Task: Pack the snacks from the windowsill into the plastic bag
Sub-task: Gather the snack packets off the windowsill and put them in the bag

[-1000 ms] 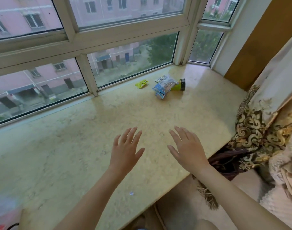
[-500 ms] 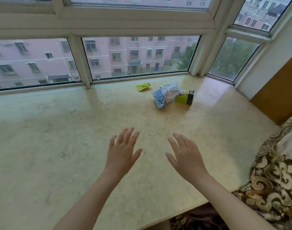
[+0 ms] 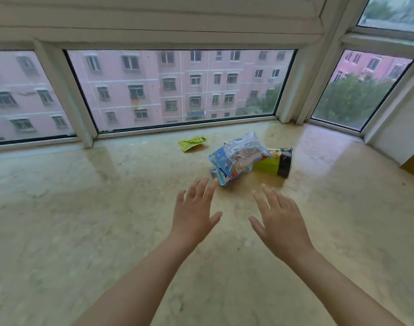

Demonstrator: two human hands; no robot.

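- Neither grip is holding anything: the left hand (image 3: 193, 215) and the right hand (image 3: 280, 222) are both reaching forward over the windowsill (image 3: 83, 208) with fingers straight and spread, palms facing down.
- Head view, the only one: the snacks are lying toward twelve o'clock from the hands, near the window (image 3: 177, 90). A blue and silver snack bag (image 3: 236, 156) is leaning across a green and black packet (image 3: 275, 162), the two touching, while a small yellow-green packet (image 3: 192, 143) is lying apart at about eleven o'clock of them, closer to the glass.
- Left fingertips (image 3: 213, 182) are coming just beside the near corner of the blue and silver snack bag; whether they are touching it is not clear, as motion is blurring them.
- Both hands are spreading wide, probably so that the leaning pair can be gathered from either side in one scoop.
- Nothing appears to be packed yet, judging from all three packets sitting on the sill.
- No plastic bag is showing anywhere in this view, so its place cannot be told.
- Printing on the packets is too small to read, and part of the green and black packet is hiding under the bag.
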